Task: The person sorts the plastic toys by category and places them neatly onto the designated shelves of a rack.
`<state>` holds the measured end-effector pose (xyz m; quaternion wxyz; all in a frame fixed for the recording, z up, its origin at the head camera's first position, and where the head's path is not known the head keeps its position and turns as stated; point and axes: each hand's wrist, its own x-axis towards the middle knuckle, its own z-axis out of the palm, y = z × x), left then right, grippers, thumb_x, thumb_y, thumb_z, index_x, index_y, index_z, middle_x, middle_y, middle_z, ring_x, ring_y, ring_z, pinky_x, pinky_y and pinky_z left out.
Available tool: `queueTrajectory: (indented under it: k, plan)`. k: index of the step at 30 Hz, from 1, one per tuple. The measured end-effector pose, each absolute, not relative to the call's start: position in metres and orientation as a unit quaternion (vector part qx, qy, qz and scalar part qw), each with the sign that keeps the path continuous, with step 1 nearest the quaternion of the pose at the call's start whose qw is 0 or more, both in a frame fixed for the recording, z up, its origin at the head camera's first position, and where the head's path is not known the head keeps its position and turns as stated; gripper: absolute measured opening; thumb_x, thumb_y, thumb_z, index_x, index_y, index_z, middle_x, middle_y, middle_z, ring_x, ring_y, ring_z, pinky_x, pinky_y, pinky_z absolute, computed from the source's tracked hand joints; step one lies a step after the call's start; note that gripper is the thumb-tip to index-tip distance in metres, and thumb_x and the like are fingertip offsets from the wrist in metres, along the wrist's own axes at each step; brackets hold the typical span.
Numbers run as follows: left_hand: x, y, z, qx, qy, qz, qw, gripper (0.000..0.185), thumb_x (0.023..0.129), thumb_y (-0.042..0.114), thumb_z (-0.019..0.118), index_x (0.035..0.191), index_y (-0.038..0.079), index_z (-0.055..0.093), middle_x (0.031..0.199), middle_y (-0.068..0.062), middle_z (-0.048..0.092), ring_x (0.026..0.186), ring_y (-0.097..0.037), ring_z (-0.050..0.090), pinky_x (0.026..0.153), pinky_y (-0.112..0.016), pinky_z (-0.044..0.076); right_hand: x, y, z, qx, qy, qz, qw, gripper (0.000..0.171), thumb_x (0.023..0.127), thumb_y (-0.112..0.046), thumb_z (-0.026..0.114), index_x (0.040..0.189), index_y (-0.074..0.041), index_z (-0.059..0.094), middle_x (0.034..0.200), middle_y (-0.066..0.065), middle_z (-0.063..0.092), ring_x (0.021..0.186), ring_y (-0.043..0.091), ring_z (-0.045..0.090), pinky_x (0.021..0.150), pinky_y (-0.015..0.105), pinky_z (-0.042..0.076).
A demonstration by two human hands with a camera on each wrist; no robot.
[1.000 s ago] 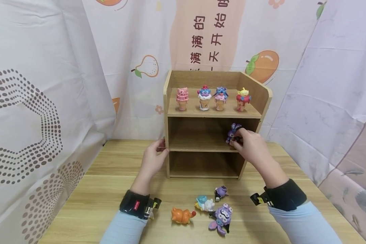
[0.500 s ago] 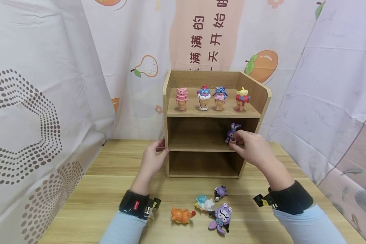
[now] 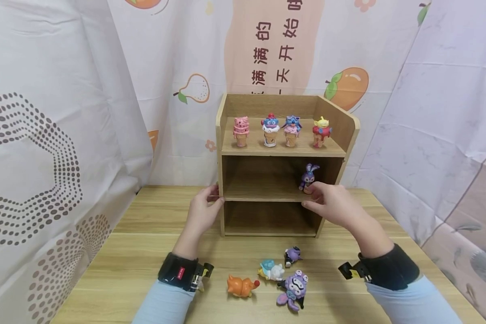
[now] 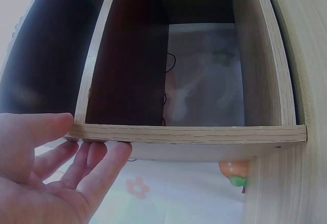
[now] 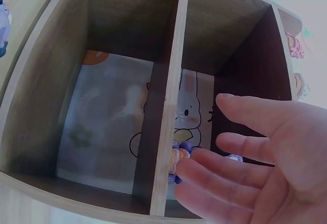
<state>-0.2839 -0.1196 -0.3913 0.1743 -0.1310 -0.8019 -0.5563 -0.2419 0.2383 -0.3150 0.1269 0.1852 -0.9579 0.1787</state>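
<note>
A small wooden shelf (image 3: 263, 199) with three levels stands on the table. My left hand (image 3: 204, 209) holds its left side panel (image 4: 194, 133), thumb on the front edge and fingertips along the outer face. At the right end of the middle level a purple rabbit figurine (image 3: 308, 174) stands upright. My right hand (image 3: 337, 203) is just in front of it, fingers loosely spread and around nothing. The right wrist view shows those fingers overlapping part of the rabbit, whose orange and purple base (image 5: 178, 160) peeks out beside the middle board.
Ice-cream-cone figurines in pink (image 3: 241, 131), blue-and-white (image 3: 270, 130), blue-and-pink (image 3: 292, 131) and red-and-yellow (image 3: 321, 132) line the top level. On the table lie an orange fox-like figurine (image 3: 241, 286), a white-and-turquoise one (image 3: 272, 270) and two purple ones, small (image 3: 293, 255) and large (image 3: 294, 290).
My right hand has let go of the purple rabbit figurine and drawn back slightly toward me and down, leaving it standing on the middle level. The left hand has stayed in place.
</note>
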Motion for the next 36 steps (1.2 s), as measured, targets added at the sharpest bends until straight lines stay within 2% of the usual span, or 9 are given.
queueTrajectory:
  k: [6, 10, 15, 22, 29, 31, 36]
  plan:
    - [-0.284, -0.12, -0.392, -0.134, -0.8, -0.556, 0.18, 0.042, 0.093, 0.004, 0.07, 0.134, -0.005, 0.061, 0.121, -0.019, 0.066, 0.108, -0.033, 0.067, 0.095, -0.043, 0.056, -0.241, 0.239, -0.323, 0.197, -0.957, 0.188, 0.099, 0.045, 0.092, -0.03, 0.077, 0.123, 0.001, 0.066, 0.097, 0.012, 0.072, 0.088, 0.027, 0.07, 0.077, 0.048, 0.059]
    - [-0.283, -0.12, -0.391, -0.135, -0.799, -0.557, 0.182, 0.043, 0.093, 0.003, 0.07, 0.134, -0.005, 0.061, 0.12, -0.019, 0.066, 0.108, -0.034, 0.067, 0.095, -0.044, 0.056, -0.241, 0.24, -0.329, 0.199, -0.96, 0.186, 0.063, 0.044, 0.091, -0.035, 0.077, 0.12, -0.003, 0.068, 0.097, 0.011, 0.071, 0.089, 0.025, 0.068, 0.076, 0.046, 0.058]
    - [-0.283, -0.12, -0.391, -0.137, -0.802, -0.552, 0.181, 0.042, 0.093, 0.005, 0.07, 0.134, -0.004, 0.062, 0.121, -0.019, 0.066, 0.108, -0.033, 0.067, 0.095, -0.043, 0.056, -0.24, 0.241, -0.338, 0.189, -0.964, 0.187, 0.007, 0.049, 0.09, -0.04, 0.077, 0.12, -0.002, 0.067, 0.102, 0.013, 0.072, 0.096, 0.03, 0.068, 0.081, 0.049, 0.057]
    - [-0.283, -0.12, -0.391, -0.132, -0.806, -0.551, 0.174, 0.042, 0.094, 0.006, 0.07, 0.134, -0.004, 0.062, 0.121, -0.019, 0.066, 0.109, -0.033, 0.067, 0.095, -0.043, 0.056, -0.239, 0.243, -0.352, 0.183, -0.961, 0.197, -0.06, 0.056, 0.089, -0.043, 0.077, 0.125, -0.002, 0.064, 0.109, 0.014, 0.07, 0.102, 0.032, 0.067, 0.086, 0.051, 0.056]
    - [-0.282, -0.12, -0.391, -0.131, -0.808, -0.549, 0.171, 0.041, 0.094, 0.007, 0.069, 0.134, -0.003, 0.062, 0.121, -0.018, 0.066, 0.108, -0.033, 0.066, 0.095, -0.043, 0.056, -0.238, 0.246, -0.372, 0.194, -0.952, 0.215, -0.1, 0.055, 0.088, -0.04, 0.079, 0.125, -0.001, 0.064, 0.111, 0.013, 0.069, 0.103, 0.032, 0.066, 0.085, 0.048, 0.057]
    - [-0.282, -0.12, -0.391, -0.131, -0.807, -0.55, 0.17, 0.042, 0.094, 0.007, 0.069, 0.134, -0.003, 0.062, 0.121, -0.018, 0.066, 0.108, -0.033, 0.066, 0.095, -0.043, 0.056, -0.238, 0.246, -0.377, 0.196, -0.949, 0.224, -0.109, 0.057, 0.088, -0.038, 0.079, 0.126, 0.001, 0.063, 0.112, 0.015, 0.069, 0.1, 0.03, 0.067, 0.081, 0.046, 0.058]
    - [-0.283, -0.121, -0.392, -0.127, -0.805, -0.554, 0.166, 0.044, 0.094, 0.008, 0.07, 0.135, -0.003, 0.061, 0.122, -0.018, 0.065, 0.109, -0.032, 0.066, 0.096, -0.043, 0.055, -0.238, 0.244, -0.388, 0.18, -0.937, 0.263, -0.14, 0.059, 0.088, -0.032, 0.079, 0.13, 0.006, 0.06, 0.107, 0.014, 0.069, 0.083, 0.022, 0.067, 0.062, 0.038, 0.059]
